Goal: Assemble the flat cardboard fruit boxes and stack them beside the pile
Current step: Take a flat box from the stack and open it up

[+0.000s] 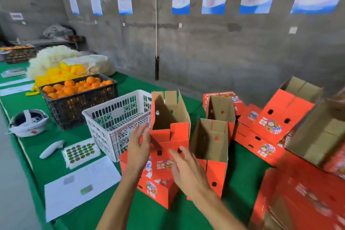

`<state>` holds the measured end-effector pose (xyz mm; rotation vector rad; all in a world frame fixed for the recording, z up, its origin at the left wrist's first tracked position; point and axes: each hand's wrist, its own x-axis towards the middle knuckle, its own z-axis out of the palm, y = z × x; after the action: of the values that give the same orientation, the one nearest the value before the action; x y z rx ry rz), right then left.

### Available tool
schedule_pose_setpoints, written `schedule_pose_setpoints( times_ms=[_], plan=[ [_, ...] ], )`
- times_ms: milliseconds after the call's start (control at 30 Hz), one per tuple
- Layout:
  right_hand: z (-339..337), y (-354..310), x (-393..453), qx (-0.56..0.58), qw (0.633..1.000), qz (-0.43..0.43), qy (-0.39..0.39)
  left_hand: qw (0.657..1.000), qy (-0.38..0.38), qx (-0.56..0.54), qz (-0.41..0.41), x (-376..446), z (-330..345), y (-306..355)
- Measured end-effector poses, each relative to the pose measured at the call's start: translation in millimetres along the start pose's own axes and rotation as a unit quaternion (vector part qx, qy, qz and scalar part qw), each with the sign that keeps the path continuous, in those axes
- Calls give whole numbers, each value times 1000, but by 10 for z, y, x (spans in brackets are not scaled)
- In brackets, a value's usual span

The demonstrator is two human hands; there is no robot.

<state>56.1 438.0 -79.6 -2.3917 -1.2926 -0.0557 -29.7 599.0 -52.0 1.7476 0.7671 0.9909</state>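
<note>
A red cardboard fruit box [169, 117] stands opened on end atop other red boxes [158, 183] at the table's middle, its brown inside facing me. My left hand [138, 147] is open with straight fingers at the box's left lower edge. My right hand [186, 170] is open in front of the box, fingers spread, holding nothing. Two more opened boxes [211, 144] [221, 110] stand just to the right. A blurred pile of flat red boxes [302, 198] lies at the lower right.
A white plastic basket [115, 119] sits left of the box, a black crate of oranges [78, 95] behind it. On the green table [240, 173] lie papers [80, 185], a sticker sheet [80, 151] and a white helmet [28, 123]. More assembled boxes [283, 110] lean at the right.
</note>
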Motion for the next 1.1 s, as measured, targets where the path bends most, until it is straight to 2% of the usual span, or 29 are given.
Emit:
schedule_pose_setpoints(
  times_ms=[100, 167, 233, 333, 400, 500, 600, 667, 767, 900, 1100],
  plan=[
    [-390, 161, -64, 15, 995, -7, 103, 985, 75, 50, 147, -92, 191, 432],
    [-653, 300, -152, 2, 989, 9, 148, 954, 95, 90, 269, -246, 407, 727],
    [-888, 476, -290, -16, 985, 31, 167, 924, 75, 124, 354, -465, 686, 917],
    [-1165, 835, -621, -24, 980, 74, 181, 910, -21, 119, 397, -887, 1163, 1052],
    [-1296, 1126, -927, -33, 973, 112, 198, 906, -93, 97, 402, -1186, 1488, 1082],
    [-1373, 1641, -1481, -49, 961, 183, 202, 898, -229, 74, 367, -1621, 2009, 1047],
    [-1304, 2182, -2079, -49, 952, 252, 166, 848, -378, 78, 363, -2052, 2532, 908],
    [-1192, 2505, -2442, -60, 942, 305, 130, 810, -440, 97, 375, -2311, 2839, 779],
    [-999, 2893, -2901, -77, 926, 362, 75, 770, -470, 184, 389, -2605, 3178, 572],
    [-764, 3200, -3310, -45, 911, 410, -11, 710, -508, 399, 282, -2775, 3407, 375],
    [-725, 3208, -3441, 2, 913, 400, -80, 652, -497, 494, 290, -2884, 3324, 488]
  ],
)
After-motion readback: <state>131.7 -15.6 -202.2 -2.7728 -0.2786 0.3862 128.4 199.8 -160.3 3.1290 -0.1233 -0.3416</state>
